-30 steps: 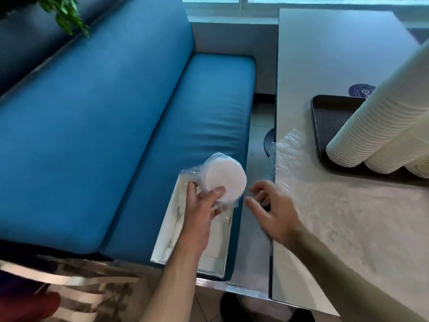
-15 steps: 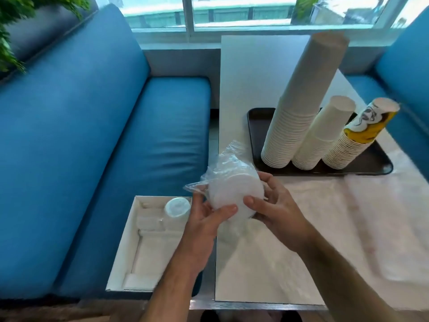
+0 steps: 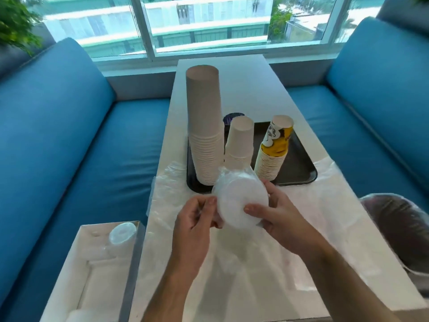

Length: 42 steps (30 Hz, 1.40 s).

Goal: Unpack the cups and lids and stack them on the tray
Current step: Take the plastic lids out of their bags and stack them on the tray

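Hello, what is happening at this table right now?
A person is unpacking paper cups and lids. Both hands hold a pack of white lids in clear plastic wrap above the table: the right hand grips its edge, and the left hand pinches the wrap. Three cup stacks already stand upside down on the dark tray. An open white box with another lid pack sits on the blue seat to the left.

White table [image 3: 234,89] standing between two blue sofas [image 3: 69,135]; wide window [image 3: 197,24] behind letting daylight in; green plant [image 3: 14,24] showing at upper left.
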Each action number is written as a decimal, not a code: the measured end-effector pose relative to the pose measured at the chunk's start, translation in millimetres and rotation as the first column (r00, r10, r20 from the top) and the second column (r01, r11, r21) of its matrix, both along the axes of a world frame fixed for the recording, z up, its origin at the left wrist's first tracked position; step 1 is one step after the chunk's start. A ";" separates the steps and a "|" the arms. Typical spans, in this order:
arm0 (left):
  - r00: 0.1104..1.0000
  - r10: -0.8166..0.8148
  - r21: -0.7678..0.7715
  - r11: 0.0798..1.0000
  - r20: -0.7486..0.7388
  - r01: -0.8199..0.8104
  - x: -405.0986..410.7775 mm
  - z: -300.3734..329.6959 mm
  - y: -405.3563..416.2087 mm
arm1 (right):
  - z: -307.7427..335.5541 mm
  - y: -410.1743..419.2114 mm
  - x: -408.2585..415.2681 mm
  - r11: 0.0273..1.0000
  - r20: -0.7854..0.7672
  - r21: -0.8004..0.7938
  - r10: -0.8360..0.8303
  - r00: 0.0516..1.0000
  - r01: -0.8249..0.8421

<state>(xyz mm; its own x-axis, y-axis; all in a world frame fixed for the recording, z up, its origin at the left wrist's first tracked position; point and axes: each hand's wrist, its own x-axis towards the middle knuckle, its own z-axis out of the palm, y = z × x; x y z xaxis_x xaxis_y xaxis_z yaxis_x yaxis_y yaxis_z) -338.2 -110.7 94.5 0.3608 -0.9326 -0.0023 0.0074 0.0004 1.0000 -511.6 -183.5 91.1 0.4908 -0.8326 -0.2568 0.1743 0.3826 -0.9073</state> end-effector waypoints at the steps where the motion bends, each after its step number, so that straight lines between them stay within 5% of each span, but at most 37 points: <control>1: 1.000 0.014 -0.018 1.000 0.011 -0.014 -12.5 0.2 -2.9 | -0.8 -1.4 -8.7 1.000 0.005 0.001 -0.023 1.000 0.023; 5: 0.996 0.028 -0.041 0.999 0.087 -0.025 -53.7 -3.4 -6.3 | -4.1 -8.4 -30.4 0.973 0.148 0.120 -0.212 0.966 0.195; 10: 0.929 -0.272 0.129 0.961 0.250 0.246 -100.7 -5.1 -4.0 | -0.9 -15.2 -54.7 0.963 0.216 0.185 -0.236 0.947 0.198; 13: 0.990 -0.142 0.224 0.964 -0.022 0.143 -105.7 0.4 -10.5 | 5.3 -21.7 -74.9 0.986 0.176 0.121 -0.133 0.975 0.113; 15: 0.946 -0.073 0.235 0.960 -0.316 0.153 -101.9 4.0 -17.1 | 10.5 -26.5 -86.3 0.998 0.084 0.056 -0.018 0.996 0.014; 17: 0.894 -0.080 0.212 0.959 -0.441 0.190 -104.3 10.8 -23.6 | 14.1 -28.7 -92.2 0.993 -0.023 -0.018 0.117 0.993 -0.117; 24: 0.763 0.145 0.133 0.988 -0.630 -0.078 -111.7 23.3 -42.9 | 22.3 -33.8 -89.0 0.971 -0.465 -0.162 0.080 0.882 -0.173; 30: 0.648 0.208 0.185 0.977 -0.732 -0.105 -104.8 20.8 -46.6 | 24.9 -36.7 -101.7 0.877 -0.383 -0.312 0.237 0.893 -0.366; 38: 0.529 0.194 0.147 0.981 -0.826 -0.130 -105.9 19.2 -48.5 | 17.1 -25.7 -108.2 0.668 -0.659 -0.370 0.301 0.690 -0.645; 42: 0.534 0.187 0.096 0.976 -0.825 -0.193 -111.1 15.4 -48.6 | 21.0 -26.5 -107.5 0.813 -0.656 -0.302 0.202 0.727 -0.499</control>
